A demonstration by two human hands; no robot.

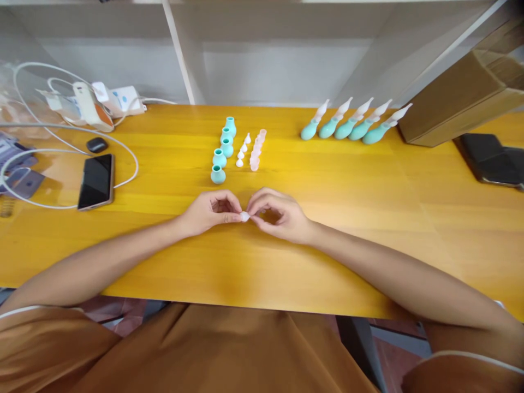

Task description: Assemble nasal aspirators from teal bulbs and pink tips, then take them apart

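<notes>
My left hand (210,212) and my right hand (278,214) meet at the middle of the yellow wooden table (368,218), both pinching one small white translucent piece (244,216) between their fingertips. Just beyond them stand three short rows: several teal bulbs (223,150), several small white cone tips (243,150) and several pale pink caps (257,150). Further right lies a row of several assembled teal bulbs with white nozzles (354,123).
A black phone (95,180) lies at left beside a white cable loop (123,180), a power strip with chargers (98,103) and a small black case (97,144). A cardboard box (462,93) and a black pouch (491,159) sit at right. A white wall panel backs the table.
</notes>
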